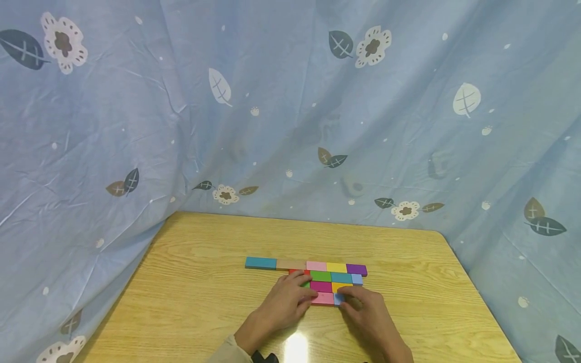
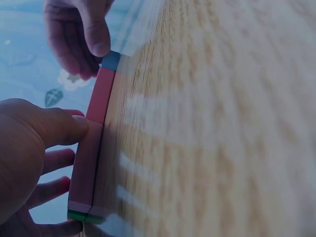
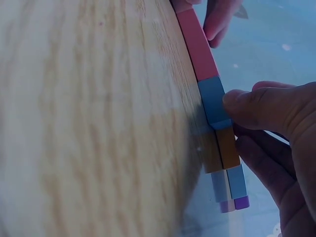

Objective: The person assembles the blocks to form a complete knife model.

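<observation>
Flat coloured blocks lie in several touching rows on the table. My left hand (image 1: 283,301) rests over the left end of the nearer rows, fingers spread, hiding some blocks. In the left wrist view its thumb touches a pale pink block (image 2: 86,160) beside a deeper pink block (image 2: 101,94). At the right end of the nearest row, my right hand (image 1: 369,311) pinches a small blue block (image 3: 214,100) between thumb and fingers. An orange block (image 3: 227,148) lies just behind that one. Green (image 1: 321,276), magenta (image 1: 321,287) and teal (image 1: 341,278) blocks show between the hands.
The farthest row runs from a long blue block (image 1: 260,263) past a tan block (image 1: 291,264) to a purple block (image 1: 356,270). A light blue block (image 1: 357,279) ends the second row. Behind the wooden table (image 1: 204,242) hangs a patterned blue curtain (image 1: 281,131).
</observation>
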`<state>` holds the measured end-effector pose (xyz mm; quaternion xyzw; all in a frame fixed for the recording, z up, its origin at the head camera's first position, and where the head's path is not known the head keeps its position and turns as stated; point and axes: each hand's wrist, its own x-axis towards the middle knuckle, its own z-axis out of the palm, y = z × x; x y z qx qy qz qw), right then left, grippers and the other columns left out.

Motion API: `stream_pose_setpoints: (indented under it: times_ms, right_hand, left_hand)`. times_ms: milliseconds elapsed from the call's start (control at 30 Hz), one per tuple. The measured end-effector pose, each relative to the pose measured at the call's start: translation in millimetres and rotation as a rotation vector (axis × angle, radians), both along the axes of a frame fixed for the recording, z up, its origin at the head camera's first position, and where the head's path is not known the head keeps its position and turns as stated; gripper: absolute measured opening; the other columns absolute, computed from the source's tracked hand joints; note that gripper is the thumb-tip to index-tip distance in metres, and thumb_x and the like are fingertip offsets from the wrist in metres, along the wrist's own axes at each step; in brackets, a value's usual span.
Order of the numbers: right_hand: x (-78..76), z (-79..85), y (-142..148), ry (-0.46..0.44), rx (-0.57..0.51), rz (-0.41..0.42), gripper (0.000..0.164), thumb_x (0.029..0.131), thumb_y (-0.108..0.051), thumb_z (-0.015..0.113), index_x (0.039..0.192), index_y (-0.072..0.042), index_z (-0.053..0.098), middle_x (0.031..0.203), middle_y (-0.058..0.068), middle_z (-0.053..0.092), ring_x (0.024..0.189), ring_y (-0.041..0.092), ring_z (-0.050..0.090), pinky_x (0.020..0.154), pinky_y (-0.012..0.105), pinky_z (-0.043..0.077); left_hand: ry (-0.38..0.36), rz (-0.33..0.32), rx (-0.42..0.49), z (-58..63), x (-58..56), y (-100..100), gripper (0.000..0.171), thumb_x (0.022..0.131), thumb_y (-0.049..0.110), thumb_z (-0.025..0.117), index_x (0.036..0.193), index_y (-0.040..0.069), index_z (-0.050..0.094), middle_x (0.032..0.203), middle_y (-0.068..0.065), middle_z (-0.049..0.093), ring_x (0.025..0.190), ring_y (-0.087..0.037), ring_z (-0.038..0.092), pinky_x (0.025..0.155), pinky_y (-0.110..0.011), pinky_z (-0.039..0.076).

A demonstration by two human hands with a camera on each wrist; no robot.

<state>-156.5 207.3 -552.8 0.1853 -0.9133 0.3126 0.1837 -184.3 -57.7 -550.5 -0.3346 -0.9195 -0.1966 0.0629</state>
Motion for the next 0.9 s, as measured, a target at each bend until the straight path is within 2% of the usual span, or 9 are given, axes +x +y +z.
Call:
stream_pose_setpoints:
  times_ms: [267,400,500,600,733,833,900]
  right_hand:
    - [-1.7,1.1,1,0.009,0.014,0.041,0.033,0.079,0.003,0.095,0.107,-0.011,0.084,0.105,-0.004,0.084,0.100,0.011,0.079,0.090,0.036,0.068]
    - [-2.3,3.0,0,0.063,-0.008,0.073,0.032,0.080,0.003,0.094,0.108,-0.010,0.084,0.104,-0.005,0.084,0.096,0.012,0.079,0.087,0.035,0.068]
    - [-3.0,8.9,1,0.113,-0.050,0.061,0.032,0.082,0.003,0.093,0.110,-0.010,0.084,0.105,-0.006,0.084,0.092,0.013,0.079,0.084,0.034,0.068]
    - [-4.6,19.6,6,0.119,-0.094,0.030,0.032,0.085,0.002,0.091,0.112,-0.014,0.085,0.109,-0.007,0.084,0.092,0.017,0.079,0.084,0.032,0.068]
    - [-7.8,39.3,21,0.121,-0.074,-0.022,0.032,0.090,-0.001,0.088,0.117,-0.018,0.084,0.115,-0.004,0.084,0.095,0.023,0.081,0.084,0.039,0.069]
    - [-9.5,60.0,37,0.174,-0.010,-0.073,0.035,0.092,-0.003,0.087,0.124,-0.016,0.082,0.120,0.001,0.083,0.097,0.029,0.081,0.082,0.047,0.069]
    - [-11.7,75.7,49,0.236,0.033,-0.098,0.039,0.092,-0.004,0.087,0.129,-0.012,0.079,0.121,0.005,0.083,0.100,0.033,0.080,0.081,0.048,0.067]
  left_hand:
    - [0.014,0.004,0.019,-0.6,-0.5,0,0.024,0.108,0.025,0.070,0.127,0.030,0.083,0.154,-0.002,0.067,0.153,-0.034,0.052,0.121,-0.060,0.050]
    - [0.018,0.006,0.031,1.5,0.5,-4,0.029,0.106,0.022,0.070,0.132,0.027,0.080,0.153,-0.003,0.067,0.151,-0.035,0.054,0.120,-0.061,0.050]
    - [0.014,0.016,0.052,6.8,0.7,-11,0.029,0.107,0.021,0.068,0.134,0.024,0.079,0.151,-0.003,0.068,0.149,-0.034,0.055,0.119,-0.061,0.051]
    - [-0.007,0.047,0.082,16.9,0.4,-23,0.031,0.107,0.021,0.068,0.136,0.020,0.078,0.151,-0.006,0.068,0.149,-0.036,0.055,0.121,-0.062,0.049]
    - [0.025,0.111,0.141,36.3,-3.0,-51,0.034,0.104,0.019,0.075,0.137,0.014,0.076,0.152,-0.013,0.067,0.147,-0.044,0.056,0.118,-0.067,0.050]
    - [0.109,0.169,0.188,56.8,-6.7,-79,0.038,0.100,0.018,0.082,0.137,0.011,0.076,0.149,-0.016,0.068,0.143,-0.045,0.059,0.113,-0.068,0.053]
    - [0.166,0.210,0.212,72.7,-7.7,-100,0.041,0.098,0.017,0.083,0.137,0.008,0.075,0.148,-0.017,0.068,0.141,-0.045,0.060,0.112,-0.067,0.055]
